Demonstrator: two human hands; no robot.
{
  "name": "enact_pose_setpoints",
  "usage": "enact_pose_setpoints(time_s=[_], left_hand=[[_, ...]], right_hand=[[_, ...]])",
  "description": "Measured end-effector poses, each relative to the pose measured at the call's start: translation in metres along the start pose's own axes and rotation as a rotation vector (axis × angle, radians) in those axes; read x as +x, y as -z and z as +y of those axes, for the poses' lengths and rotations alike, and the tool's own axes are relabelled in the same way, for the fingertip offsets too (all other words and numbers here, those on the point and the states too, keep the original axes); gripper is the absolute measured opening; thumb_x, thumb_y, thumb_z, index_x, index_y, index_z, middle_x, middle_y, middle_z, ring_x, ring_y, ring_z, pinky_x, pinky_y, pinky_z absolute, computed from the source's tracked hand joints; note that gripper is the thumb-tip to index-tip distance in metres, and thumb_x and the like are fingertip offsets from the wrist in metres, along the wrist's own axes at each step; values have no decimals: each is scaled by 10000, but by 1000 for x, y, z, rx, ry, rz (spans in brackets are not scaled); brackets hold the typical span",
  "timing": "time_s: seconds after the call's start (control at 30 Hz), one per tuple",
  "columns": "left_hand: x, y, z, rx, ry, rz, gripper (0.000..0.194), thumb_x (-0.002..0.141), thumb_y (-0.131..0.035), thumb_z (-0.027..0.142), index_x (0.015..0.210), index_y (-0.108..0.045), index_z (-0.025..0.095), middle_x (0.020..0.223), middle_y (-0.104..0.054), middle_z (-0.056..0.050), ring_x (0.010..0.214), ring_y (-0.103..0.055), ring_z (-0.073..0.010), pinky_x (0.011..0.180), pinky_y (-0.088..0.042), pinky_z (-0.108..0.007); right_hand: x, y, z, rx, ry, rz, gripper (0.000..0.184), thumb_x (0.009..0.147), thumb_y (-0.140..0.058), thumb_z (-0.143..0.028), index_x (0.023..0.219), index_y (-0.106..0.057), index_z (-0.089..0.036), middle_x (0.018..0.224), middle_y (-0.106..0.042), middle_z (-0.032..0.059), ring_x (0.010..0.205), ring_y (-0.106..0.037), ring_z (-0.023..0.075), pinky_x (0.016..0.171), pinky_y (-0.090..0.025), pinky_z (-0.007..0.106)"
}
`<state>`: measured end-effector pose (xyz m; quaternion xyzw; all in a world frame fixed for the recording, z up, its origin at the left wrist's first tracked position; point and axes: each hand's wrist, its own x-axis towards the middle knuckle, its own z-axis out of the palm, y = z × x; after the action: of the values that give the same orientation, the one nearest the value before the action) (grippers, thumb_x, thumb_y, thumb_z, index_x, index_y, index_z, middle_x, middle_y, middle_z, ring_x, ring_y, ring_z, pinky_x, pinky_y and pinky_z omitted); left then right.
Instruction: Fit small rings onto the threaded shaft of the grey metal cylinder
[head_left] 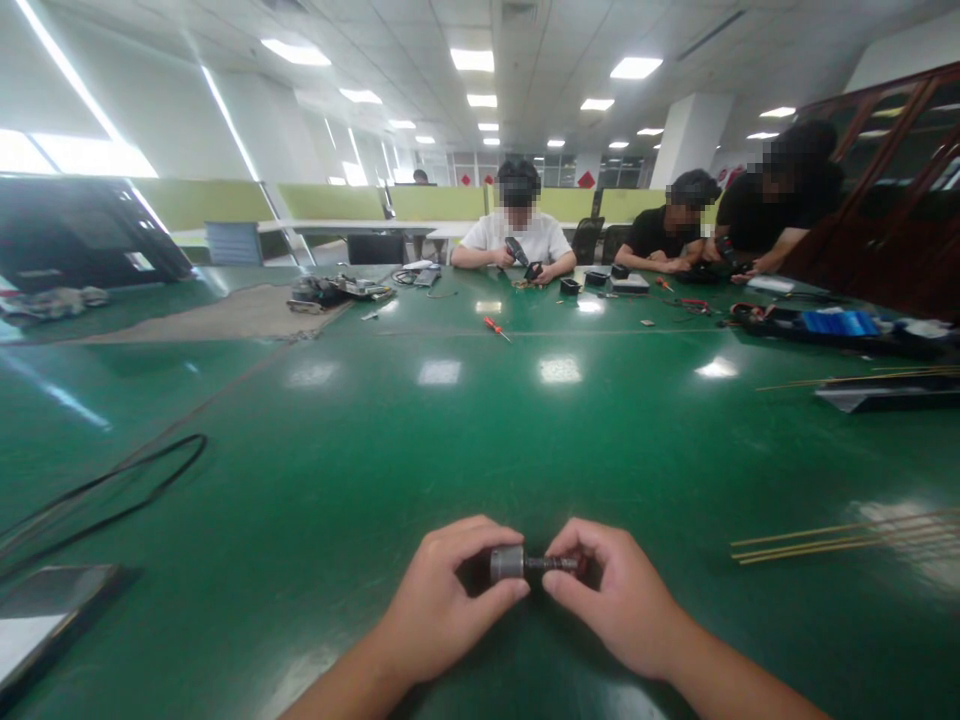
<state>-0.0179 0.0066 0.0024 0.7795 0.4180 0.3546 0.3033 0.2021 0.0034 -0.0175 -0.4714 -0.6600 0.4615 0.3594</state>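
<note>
Close in front of me, a grey metal cylinder, which looks like a small electric motor, is pinched between the thumb and fingers of my left hand. From its right end runs a thin dark ribbed shaft, lying level. My right hand grips the outer part of that shaft with thumb and fingertips. Its far end, with something reddish-brown, is partly hidden by my right fingers. Both hands are just above the green table, at its near side.
Thin brass-coloured rods lie right; a flat device and black cable lie left. Farther off are an orange screwdriver, a heap of parts and a black tray. Several people work across the table, one holding a power tool.
</note>
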Motion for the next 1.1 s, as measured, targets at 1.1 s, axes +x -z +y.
enact_pose_setpoints(time_s=[1.1], left_hand=[[-1, 0, -4, -3, 0, 24, 237, 823, -761, 293, 1050, -730, 230, 937, -731, -39, 864, -673, -202, 788, -501, -308]], right_hand=[[0, 1, 0, 6, -9, 3, 37, 798, -683, -209, 806, -661, -180, 683, -611, -21, 645, -548, 142, 642, -415, 253]])
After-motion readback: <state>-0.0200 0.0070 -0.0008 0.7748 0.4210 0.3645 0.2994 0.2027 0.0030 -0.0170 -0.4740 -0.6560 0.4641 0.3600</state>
